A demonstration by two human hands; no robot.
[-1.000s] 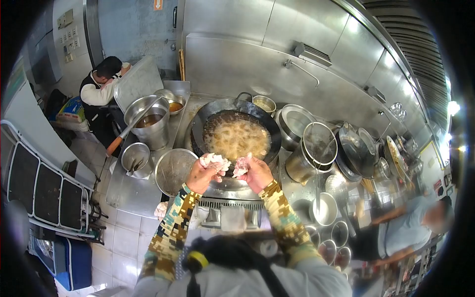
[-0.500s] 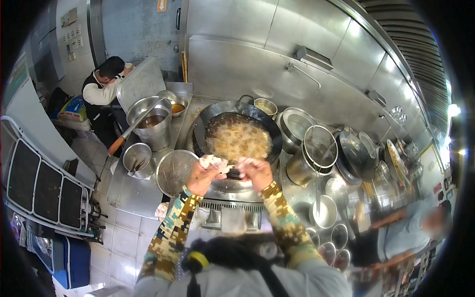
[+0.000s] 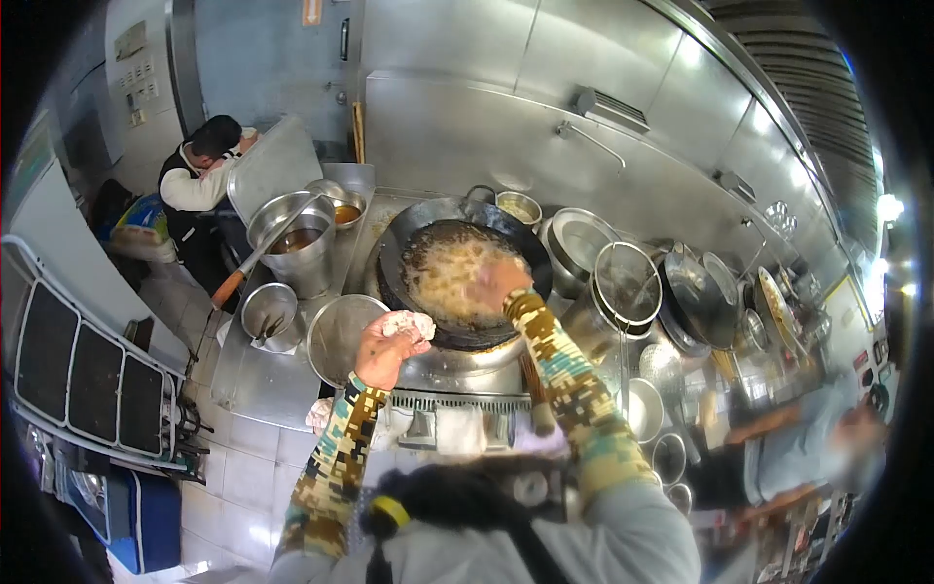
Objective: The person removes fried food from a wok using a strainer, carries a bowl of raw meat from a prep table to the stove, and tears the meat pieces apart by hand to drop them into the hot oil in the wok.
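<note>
My left hand (image 3: 381, 356) is closed around a clump of pale, raw-looking meat pieces (image 3: 416, 326), just in front of the wok's near edge. My right hand (image 3: 506, 280) reaches over the right part of the large black wok (image 3: 535, 255), smeared by motion, so its fingers do not show clearly. Inside the wok, bubbling oil (image 3: 448, 268) foams around golden-brown frying pieces. Close to my left hand lies a wide, round strainer (image 3: 336, 341).
To the left stand a tall pot (image 3: 316, 268) with a wooden-handled ladle and a smaller pot (image 3: 263, 316). A mesh strainer (image 3: 628, 282) rests on a pot at right. One person (image 3: 199, 180) is at far left, another (image 3: 793, 443) at right.
My right hand has moved forward and right, away from the meat in my left hand, to above the oil. My left hand has shifted slightly left and down, still holding the meat.
</note>
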